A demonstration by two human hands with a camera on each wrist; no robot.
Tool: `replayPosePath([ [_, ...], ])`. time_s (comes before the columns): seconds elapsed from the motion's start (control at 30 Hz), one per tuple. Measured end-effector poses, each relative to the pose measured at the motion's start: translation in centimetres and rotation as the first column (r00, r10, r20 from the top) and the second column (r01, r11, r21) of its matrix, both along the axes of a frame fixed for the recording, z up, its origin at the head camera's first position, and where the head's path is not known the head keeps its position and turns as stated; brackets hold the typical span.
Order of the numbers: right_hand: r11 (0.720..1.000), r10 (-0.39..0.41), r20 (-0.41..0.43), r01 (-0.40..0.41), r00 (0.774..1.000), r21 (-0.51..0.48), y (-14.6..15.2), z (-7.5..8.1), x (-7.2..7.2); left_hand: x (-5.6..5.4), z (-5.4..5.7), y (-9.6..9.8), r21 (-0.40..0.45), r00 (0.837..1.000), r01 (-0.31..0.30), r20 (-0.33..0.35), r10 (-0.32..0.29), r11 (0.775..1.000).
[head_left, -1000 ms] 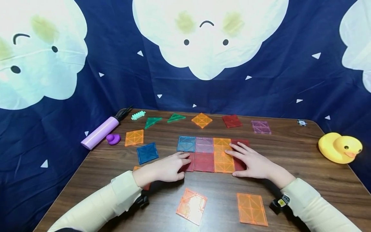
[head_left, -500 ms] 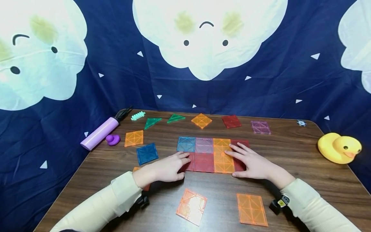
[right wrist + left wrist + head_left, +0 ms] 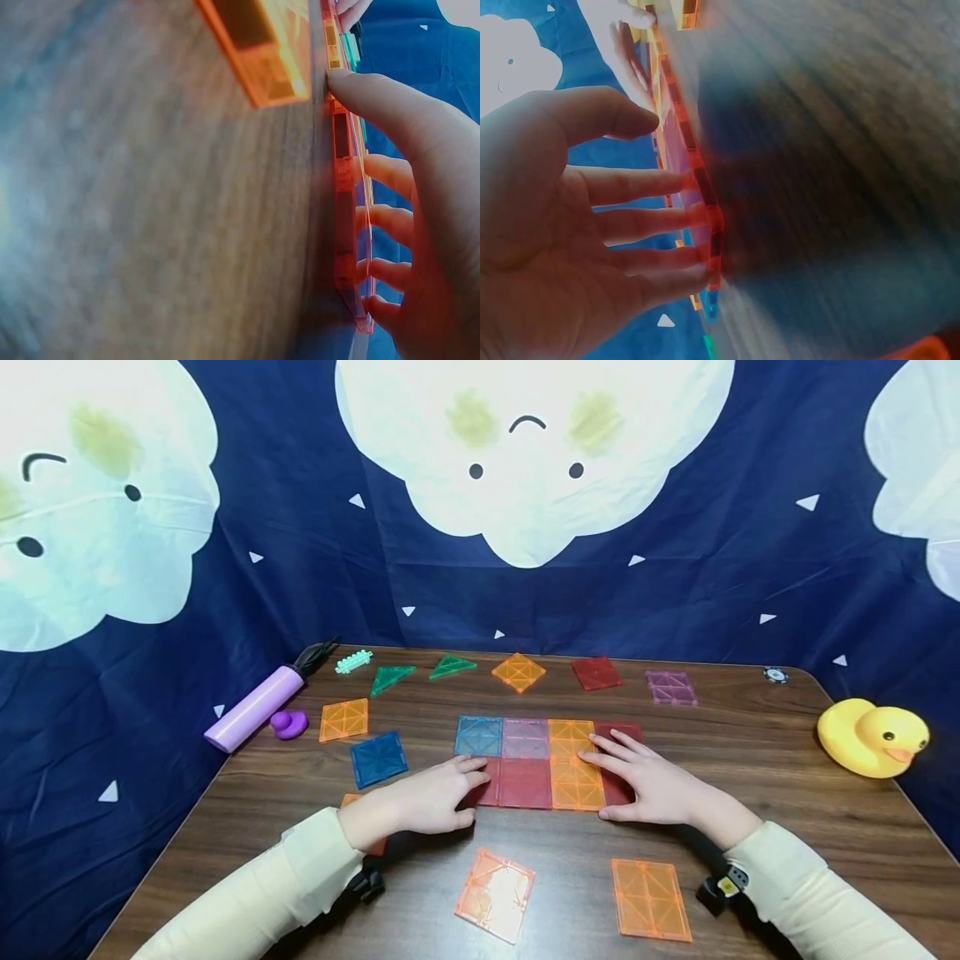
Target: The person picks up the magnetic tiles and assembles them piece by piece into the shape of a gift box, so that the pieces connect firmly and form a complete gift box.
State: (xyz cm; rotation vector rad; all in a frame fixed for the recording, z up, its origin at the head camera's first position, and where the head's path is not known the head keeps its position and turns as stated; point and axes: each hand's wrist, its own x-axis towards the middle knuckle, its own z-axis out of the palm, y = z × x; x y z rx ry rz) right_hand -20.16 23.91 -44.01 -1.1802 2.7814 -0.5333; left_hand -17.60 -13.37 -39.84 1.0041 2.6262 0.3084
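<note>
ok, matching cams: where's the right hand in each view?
Head: right hand, right of centre, fingers at the right end of the tile grid.
Left wrist: right hand, top left, cut by the top edge.
Right wrist: right hand, large, along the right side.
Shared landmark: the tile grid, nearly edge-on in both wrist views.

The left hand (image 3: 437,797) hides part of the red tile (image 3: 488,791) under its fingers.
</note>
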Motion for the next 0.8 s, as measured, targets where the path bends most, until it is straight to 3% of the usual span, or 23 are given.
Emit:
replayPosePath([
  [0.3,1.000,0.007,-0.005,-0.007,1.000,-0.002,-0.2,-0.2,0.1,-0.7,0.9,0.0,0.002,0.998,0.064,-0.016,-0.064,0.998],
  [0.8,1.000,-0.005,-0.014,0.004,1.000,-0.010,-0.2,-0.2,0.3,-0.8,0.7,-0.1,0.007,0.998,0.062,-0.028,-0.061,0.998],
])
